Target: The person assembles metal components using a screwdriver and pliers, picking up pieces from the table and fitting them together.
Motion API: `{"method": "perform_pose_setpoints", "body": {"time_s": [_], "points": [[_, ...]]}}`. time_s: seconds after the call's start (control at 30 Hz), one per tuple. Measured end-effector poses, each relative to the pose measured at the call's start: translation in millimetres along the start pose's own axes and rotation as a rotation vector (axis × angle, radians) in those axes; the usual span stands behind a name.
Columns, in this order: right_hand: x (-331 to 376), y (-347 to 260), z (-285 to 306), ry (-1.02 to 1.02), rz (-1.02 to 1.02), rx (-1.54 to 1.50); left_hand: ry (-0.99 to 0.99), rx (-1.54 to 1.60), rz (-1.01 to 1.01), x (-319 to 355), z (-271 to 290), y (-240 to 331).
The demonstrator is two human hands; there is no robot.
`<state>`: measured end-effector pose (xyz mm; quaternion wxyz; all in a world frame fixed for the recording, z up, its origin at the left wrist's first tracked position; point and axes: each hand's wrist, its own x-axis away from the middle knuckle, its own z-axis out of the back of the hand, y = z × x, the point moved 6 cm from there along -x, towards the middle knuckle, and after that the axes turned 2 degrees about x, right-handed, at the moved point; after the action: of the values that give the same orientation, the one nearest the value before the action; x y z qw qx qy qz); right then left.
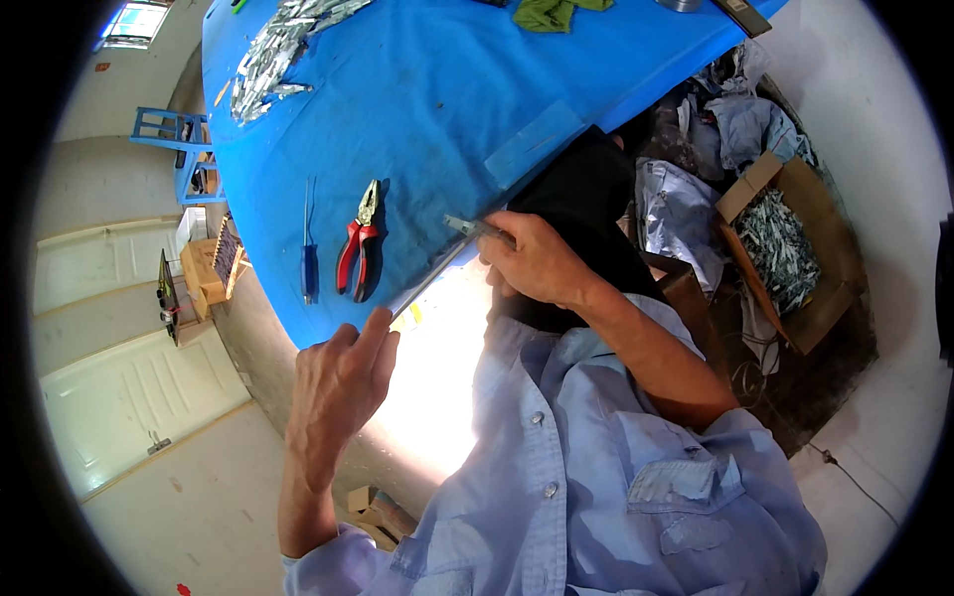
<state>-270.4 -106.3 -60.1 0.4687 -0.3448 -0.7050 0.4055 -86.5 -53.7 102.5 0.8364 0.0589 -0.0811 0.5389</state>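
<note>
My left hand (pixel 343 382) is closed around the near end of a thin straight metal rod (pixel 429 281), which resembles a screwdriver's shaft; any handle is hidden in my fist. The rod slants up to my right hand (pixel 537 260), whose fingers pinch a small silvery metal piece (pixel 463 225) by the table's edge. Whether rod and piece touch is hard to make out. On the blue-covered table (pixel 417 119) beyond lie pliers (pixel 360 243) with red and black handles, jaws pointing away. Left of them is a screwdriver (pixel 309 268) with a blue handle.
Many silvery metal pieces (pixel 273 65) are heaped at the table's far left. A green cloth (pixel 556 12) lies at the far edge. To my right, a cardboard box (pixel 740 189) holds more metal pieces beside grey plastic bags (pixel 681 214). A blue stool (pixel 159 126) stands farther left.
</note>
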Motion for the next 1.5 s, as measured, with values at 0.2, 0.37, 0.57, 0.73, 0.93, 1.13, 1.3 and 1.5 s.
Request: {"method": "perform_pose_setpoints", "body": {"time_s": [0.2,0.37,0.57,0.73,0.93,1.13,1.3,1.5], "points": [[-4.4,-2.1,5.8,0.112,0.291,0.277,-0.02,-0.027,0.042,4.6,3.8,4.0],[-6.9,-4.6,1.8,0.093,0.263,0.354,-0.07,-0.002,0.107,13.9,-10.7,-1.7],[-7.0,-5.1,0.5,0.093,0.292,0.481,-0.016,-0.027,0.024,8.6,-12.1,2.2],[-5.6,-5.5,-1.3,0.126,0.368,0.502,-0.052,-0.051,0.028,4.9,-8.3,6.0],[-1.6,-6.1,-3.7,0.196,0.444,0.541,-0.045,0.094,0.065,7.0,-23.3,3.2],[-1.7,-4.7,-6.0,0.223,0.493,0.564,-0.053,0.302,0.126,17.3,-43.6,-2.8],[-0.9,-5.2,-6.3,0.245,0.504,0.571,0.057,0.396,0.033,16.6,-51.6,-0.8],[0.2,-6.8,-6.8,0.244,0.484,0.592,0.082,0.529,0.058,21.4,-57.9,-7.1]]}}
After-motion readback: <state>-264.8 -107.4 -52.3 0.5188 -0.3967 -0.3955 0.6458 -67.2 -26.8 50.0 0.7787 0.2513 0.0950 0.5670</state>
